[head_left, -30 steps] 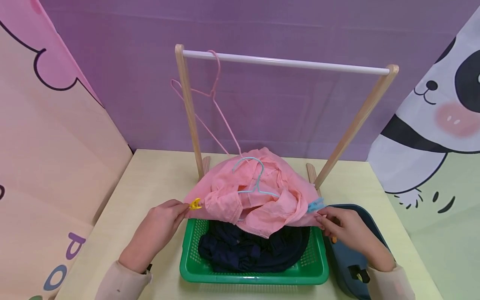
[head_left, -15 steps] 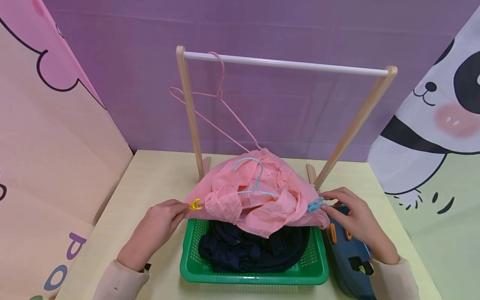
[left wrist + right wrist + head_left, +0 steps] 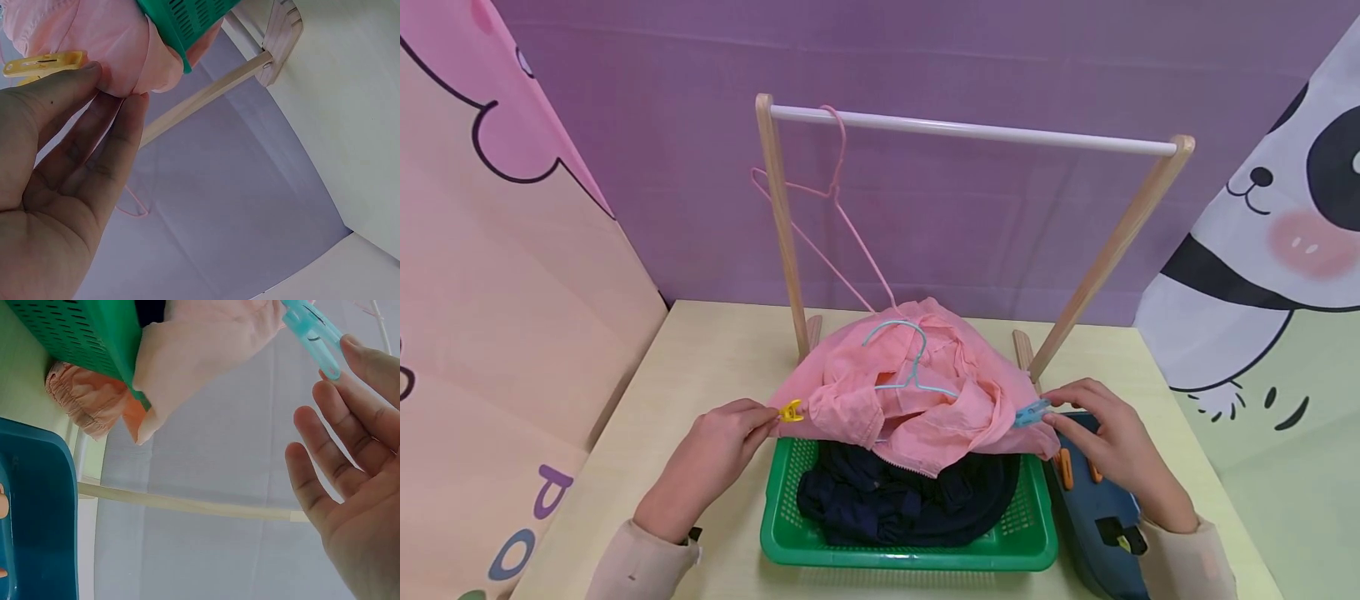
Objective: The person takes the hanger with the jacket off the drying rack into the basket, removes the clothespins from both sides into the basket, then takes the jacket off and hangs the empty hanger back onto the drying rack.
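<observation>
A pink zip jacket (image 3: 917, 450) lies bunched over the back of a green basket (image 3: 910, 557), with a light-blue hanger (image 3: 916, 358) partly inside it. At the jacket's left edge my left hand (image 3: 715, 450) pinches a yellow clothespin (image 3: 50, 62), its other fingertips at the pink cloth. Opposite, my right hand (image 3: 1123, 437) holds the handle end of a blue clothespin (image 3: 312, 334) between thumb and index finger. The far end of that clothespin meets the jacket. The right hand's other fingers spread out below it.
Dark navy clothing (image 3: 910, 500) fills the basket. To its right stands a dark-blue bin (image 3: 1101, 517) holding orange clothespins (image 3: 1066, 468). Behind is a wooden rack with a white rail (image 3: 1000, 131), from which a pink hanger (image 3: 836, 196) hangs. The pale table (image 3: 707, 350) meets a purple backdrop.
My right hand has risen slightly from the jacket's right corner to the blue clothespin. The pink hanger has swung right and back. My left hand has stayed in place.
</observation>
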Tool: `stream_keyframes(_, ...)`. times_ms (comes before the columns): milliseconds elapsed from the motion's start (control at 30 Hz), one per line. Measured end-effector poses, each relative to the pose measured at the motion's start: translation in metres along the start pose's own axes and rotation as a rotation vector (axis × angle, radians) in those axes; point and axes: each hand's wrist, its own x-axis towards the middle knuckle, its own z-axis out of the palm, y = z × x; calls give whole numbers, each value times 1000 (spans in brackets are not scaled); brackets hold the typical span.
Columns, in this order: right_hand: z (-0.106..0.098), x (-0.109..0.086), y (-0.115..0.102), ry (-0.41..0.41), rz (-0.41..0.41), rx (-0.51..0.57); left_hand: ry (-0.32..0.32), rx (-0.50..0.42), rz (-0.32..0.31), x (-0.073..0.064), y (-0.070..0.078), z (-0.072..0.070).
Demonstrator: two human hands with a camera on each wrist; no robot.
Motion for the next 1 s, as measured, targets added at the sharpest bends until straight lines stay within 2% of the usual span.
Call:
stream_keyframes(167, 0, -2, 1, 39, -27, -20, 2, 3, 0, 0, 0, 0)
stream_keyframes(533, -14, -5, -1, 57, 47, -56, 7, 6, -6, -1, 1, 1)
stream_keyframes(700, -23, -12, 3, 57, 111, -86, 4, 8, -12, -1, 1, 1)
stream_keyframes(833, -31, -20, 10, 19, 179, -128, 7, 11, -7, -2, 1, 2)
stream_keyframes(1000, -35, -30, 24, -88, 213, -242, 14, 8, -4, -2, 0, 2)
